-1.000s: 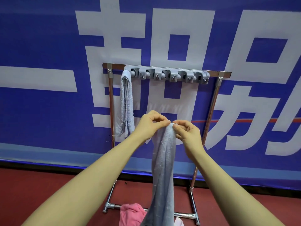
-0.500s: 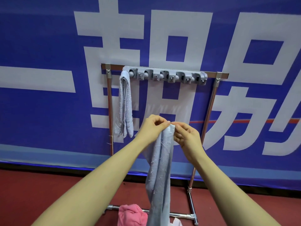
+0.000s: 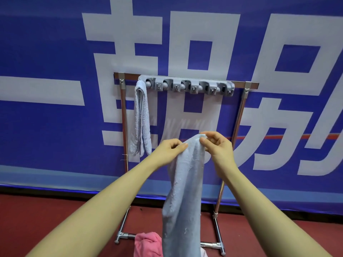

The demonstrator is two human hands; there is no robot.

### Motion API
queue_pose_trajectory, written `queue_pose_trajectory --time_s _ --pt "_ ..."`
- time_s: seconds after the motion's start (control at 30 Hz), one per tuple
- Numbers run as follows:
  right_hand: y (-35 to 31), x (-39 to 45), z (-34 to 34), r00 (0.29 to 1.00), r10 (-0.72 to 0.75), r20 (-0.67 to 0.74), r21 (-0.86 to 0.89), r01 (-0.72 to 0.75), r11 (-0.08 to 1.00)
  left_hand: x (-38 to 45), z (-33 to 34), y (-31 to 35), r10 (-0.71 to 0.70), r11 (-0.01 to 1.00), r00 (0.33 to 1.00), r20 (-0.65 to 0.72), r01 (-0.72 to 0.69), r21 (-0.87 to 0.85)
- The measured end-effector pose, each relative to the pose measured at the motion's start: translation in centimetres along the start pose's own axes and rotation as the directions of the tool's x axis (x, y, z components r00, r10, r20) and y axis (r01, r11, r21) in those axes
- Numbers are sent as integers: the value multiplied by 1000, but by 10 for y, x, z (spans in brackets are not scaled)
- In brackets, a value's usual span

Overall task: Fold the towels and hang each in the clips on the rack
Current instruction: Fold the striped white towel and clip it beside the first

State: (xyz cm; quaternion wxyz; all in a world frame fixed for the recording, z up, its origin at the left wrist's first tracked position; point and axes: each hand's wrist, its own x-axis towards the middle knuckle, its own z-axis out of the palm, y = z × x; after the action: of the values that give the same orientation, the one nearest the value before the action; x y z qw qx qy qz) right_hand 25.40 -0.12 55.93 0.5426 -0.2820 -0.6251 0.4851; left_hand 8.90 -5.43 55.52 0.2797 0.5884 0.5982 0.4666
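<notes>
Head view: the blue towel (image 3: 182,191) is held by its top edge at frame centre and hangs straight down in a long bunched fold, below the clip bar (image 3: 187,86) and in front of the rack (image 3: 239,117). The edge is pinched by the left hand (image 3: 169,150) at 9 o'clock of the towel top and by the right hand (image 3: 216,145) at 3 o'clock, fingers and thumb curled on the cloth.

Compared with half a second ago, the right hand has been raised slightly, so the top edge is now held a little wider and slopes up toward 2 o'clock. This is judged to be a regrip that readies the folded end for insertion; hanging has not begun.

At 10 o'clock of the hands, one hung towel (image 3: 141,119) is seen in the leftmost clip. The four clips to its right are unoccupied. At 6 o'clock, a pink towel (image 3: 147,244) lies on the floor (image 3: 55,219) at the rack base.
</notes>
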Motion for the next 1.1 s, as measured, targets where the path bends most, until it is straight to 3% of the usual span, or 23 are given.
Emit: queue_pose_trajectory --time_s 0.27,0.43,0.57,0.67,0.8,1.1 --pt "5 2 -13 983 3 -184 -18 -6 1000 -2 -18 -14 -37 982 999 -4 37 187" --pt "6 3 -23 972 19 -236 -82 -39 996 0 -26 -9 -46 995 992 -114 55 79" --pt "8 2 -26 975 33 -221 -160 -70 985 4 -27 -6 11 992 981 -196 15 128" --pt "10 1 -27 973 27 -230 -183 -71 981 3 -28 -1 70 971 983 -170 -28 237" --pt "13 0 -27 973 25 -231 -221 -77 972 -1 -31 4 87 968 989 -120 -55 244" --pt "8 -2 -24 989 15 -147 -58 -23 998 -4 -42 9 29 992 980 -195 -4 126"
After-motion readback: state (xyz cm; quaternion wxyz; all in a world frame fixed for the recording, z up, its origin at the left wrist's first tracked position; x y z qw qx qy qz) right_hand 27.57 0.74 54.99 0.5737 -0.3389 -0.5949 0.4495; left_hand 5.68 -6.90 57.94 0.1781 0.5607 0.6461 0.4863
